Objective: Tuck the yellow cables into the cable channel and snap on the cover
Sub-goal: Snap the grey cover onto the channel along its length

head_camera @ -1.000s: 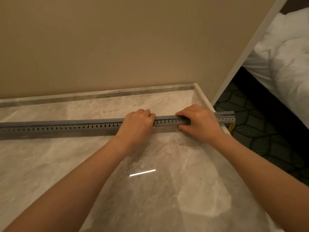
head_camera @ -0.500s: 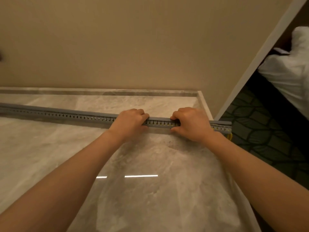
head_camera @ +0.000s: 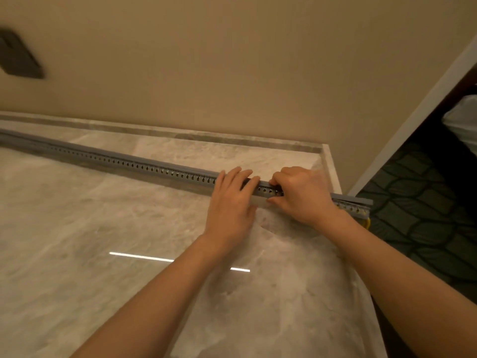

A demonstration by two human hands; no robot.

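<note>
A long grey slotted cable channel (head_camera: 144,167) lies across the marble top from far left to the right edge, with its grey cover (head_camera: 353,197) along the top. A bit of yellow cable (head_camera: 366,223) shows below its right end. My left hand (head_camera: 232,202) lies over the channel with fairly straight fingers pressing on the cover. Just to its right, my right hand (head_camera: 302,195) grips the channel, fingers curled over the top and thumb on the near side. The cables inside are hidden.
The marble top (head_camera: 103,241) has a raised rim at the back by the beige wall and ends at the right edge (head_camera: 333,174). A dark plate (head_camera: 18,58) sits on the wall at upper left. Dark patterned carpet (head_camera: 418,202) lies beyond the right edge.
The view swung left and up, so the channel now slants. My left hand went from curled over the channel to flatter, with fingers stretched on the cover. Both hands sit closer together.
</note>
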